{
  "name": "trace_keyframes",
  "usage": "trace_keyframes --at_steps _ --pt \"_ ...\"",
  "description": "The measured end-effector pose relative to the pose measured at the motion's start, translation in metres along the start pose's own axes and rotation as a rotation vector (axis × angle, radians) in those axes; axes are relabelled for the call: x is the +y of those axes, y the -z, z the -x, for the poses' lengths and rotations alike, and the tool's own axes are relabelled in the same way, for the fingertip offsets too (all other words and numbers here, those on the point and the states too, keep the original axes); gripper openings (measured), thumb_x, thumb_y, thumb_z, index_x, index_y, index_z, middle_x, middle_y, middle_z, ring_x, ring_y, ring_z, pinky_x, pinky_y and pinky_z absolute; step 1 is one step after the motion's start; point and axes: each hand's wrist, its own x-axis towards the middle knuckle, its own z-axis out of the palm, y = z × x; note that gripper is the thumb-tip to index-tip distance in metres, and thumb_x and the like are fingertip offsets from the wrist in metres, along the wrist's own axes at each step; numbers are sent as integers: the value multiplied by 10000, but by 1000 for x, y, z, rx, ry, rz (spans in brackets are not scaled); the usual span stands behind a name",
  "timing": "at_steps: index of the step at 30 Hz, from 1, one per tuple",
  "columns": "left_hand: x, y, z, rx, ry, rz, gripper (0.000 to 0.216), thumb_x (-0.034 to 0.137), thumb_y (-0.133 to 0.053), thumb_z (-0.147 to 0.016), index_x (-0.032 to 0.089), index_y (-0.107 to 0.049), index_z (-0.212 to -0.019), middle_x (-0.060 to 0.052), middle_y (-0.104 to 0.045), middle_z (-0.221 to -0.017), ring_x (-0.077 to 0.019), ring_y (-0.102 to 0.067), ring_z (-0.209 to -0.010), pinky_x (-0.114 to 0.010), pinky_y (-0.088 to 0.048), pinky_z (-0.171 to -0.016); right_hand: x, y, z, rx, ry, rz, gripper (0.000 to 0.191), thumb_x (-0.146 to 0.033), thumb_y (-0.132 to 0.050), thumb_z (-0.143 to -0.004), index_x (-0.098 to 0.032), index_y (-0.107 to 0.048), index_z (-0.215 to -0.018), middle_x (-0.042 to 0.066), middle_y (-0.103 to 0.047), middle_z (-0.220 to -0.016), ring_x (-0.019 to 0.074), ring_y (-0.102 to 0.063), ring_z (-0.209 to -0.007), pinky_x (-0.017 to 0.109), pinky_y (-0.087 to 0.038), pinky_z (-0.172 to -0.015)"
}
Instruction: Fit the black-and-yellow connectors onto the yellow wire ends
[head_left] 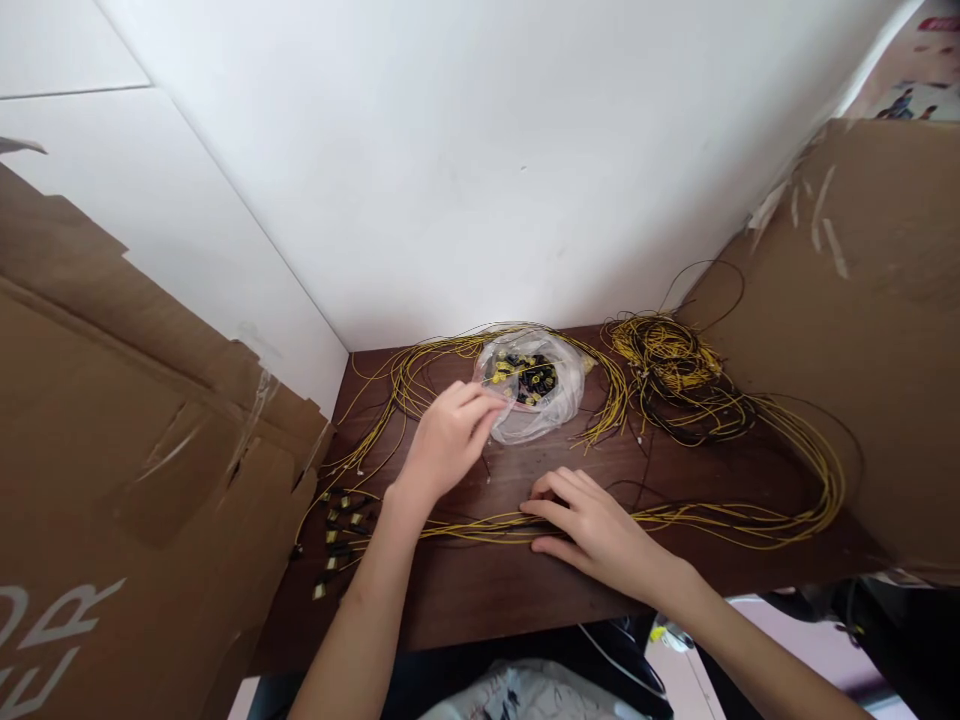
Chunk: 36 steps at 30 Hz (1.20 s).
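My left hand (pixel 454 435) is at the near left rim of a clear plastic bag (pixel 568 395), thumb and fingertips pinched together. What the pinch holds, if anything, is too small to make out. Inside the rolled-down bag lie small black and yellow parts (pixel 536 375). Closer to me, my right hand (pixel 592 525) rests over a bundle of yellow and black wires (pixel 480 528), thumb and fingers apart on either side of it. At the bundle's left end are several small black connectors with yellow pieces (pixel 334 537), partly hidden behind my left forearm.
A tangled heap of yellow and black wires (pixel 667 355) lies at the back right. More loose wires (pixel 397 385) curve around behind the bag. Cardboard walls (pixel 150 430) flank the brown tabletop (pixel 465 600), and a white wall (pixel 450 180) stands behind it.
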Motion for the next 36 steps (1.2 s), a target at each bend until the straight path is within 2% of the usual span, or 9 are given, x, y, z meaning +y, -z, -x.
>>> trace_keyframes --at_steps 2,6,8,11,19,24,28,32,36 --pt "13 -4 18 -120 9 25 213 257 -461 -899 200 -650 -978 -57 -612 -931 -193 -514 -903 -342 -426 -835 4 -9 1 49 -28 -7 156 -270 -502 -898 -194 -598 -994 76 -564 -956 212 -495 -878 373 -433 -770" --pt "24 -22 59 -272 95 36 306 374 -599 -809 237 -614 -1083 -59 -573 -1011 -217 -496 -951 -365 -436 -842 13 -17 -5 126 -46 -85 129 -199 -458 -915 -178 -581 -888 60 -550 -871 192 -483 -842 338 -436 -750" --pt "22 -30 73 -267 132 39 316 356 -623 -794 247 -608 -1090 -62 -551 -1034 -216 -495 -957 -372 -437 -850 16 -17 -10 152 -50 -118 131 -182 -451 -915 -179 -577 -881 56 -546 -857 187 -486 -840 324 -441 -742" --pt "17 -38 80 -200 159 52 208 252 -517 -869 239 -620 -1049 -70 -537 -988 -202 -499 -924 -359 -444 -830 23 -15 -16 184 -45 -124 126 -185 -460 -912 -183 -580 -877 55 -547 -846 187 -492 -842 318 -444 -739" --pt "0 -38 67 -140 98 42 237 181 -408 -908 201 -637 -967 -70 -541 -897 -181 -507 -871 -314 -450 -776 38 -9 -27 160 57 -18 166 -242 -451 -922 -180 -601 -889 62 -556 -830 183 -503 -818 296 -437 -709" --pt "-7 -26 56 -180 67 15 184 283 -492 -883 197 -648 -929 -56 -564 -896 -178 -526 -864 -311 -451 -794 38 4 -40 162 67 -69 175 -262 -469 -915 -179 -611 -856 49 -572 -831 163 -530 -801 278 -430 -722" --pt "-24 -12 29 -32 171 -55 210 224 -454 -893 189 -653 -948 -53 -568 -886 -169 -539 -853 -303 -445 -789 31 12 -73 251 22 -181 137 -237 -493 -899 -175 -610 -862 27 -596 -801 135 -544 -728 245 -418 -681" --pt "-50 -12 4 31 201 -83 238 151 -437 -869 189 -670 -899 -45 -571 -870 -161 -551 -827 -287 -447 -753 26 2 -106 210 -61 -147 100 -244 -555 -859 -182 -629 -833 -1 -611 -707 123 -546 -632 238 -392 -618" --pt "-66 -24 2 68 221 -64 264 134 -407 -865 182 -664 -906 -46 -584 -902 -156 -563 -843 -285 -455 -770 26 -16 -115 195 -83 41 199 -368 -663 -773 -176 -626 -808 44 -614 -793 177 -574 -740 278 -406 -656"
